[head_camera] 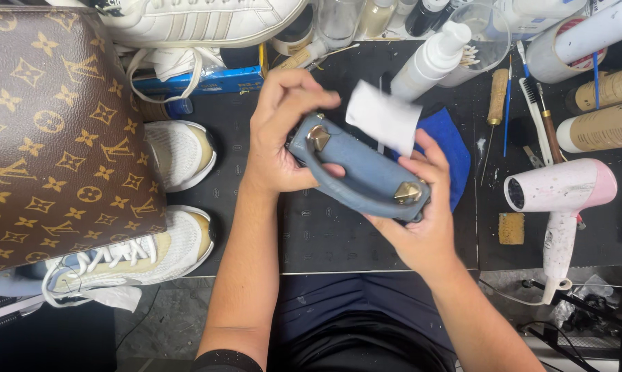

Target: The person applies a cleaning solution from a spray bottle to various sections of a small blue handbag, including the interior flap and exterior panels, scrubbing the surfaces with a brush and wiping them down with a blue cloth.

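Both hands' fingers clenched on small blue bag (pixel 363 172): left hand (pixel 280 141) at one stud end, right hand (pixel 421 220) underneath, white wipe (pixel 383 117) probably pinched. Looks light, soft-sided, stiff handle; grip ends.

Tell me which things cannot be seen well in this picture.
Head view:
- Blue bag: its body is hidden by the left hand and right hand.
- White cloth: lower part hidden by the bag.
- Brown patterned bag: cut by the left edge.
- Bottles: cut by the top edge.
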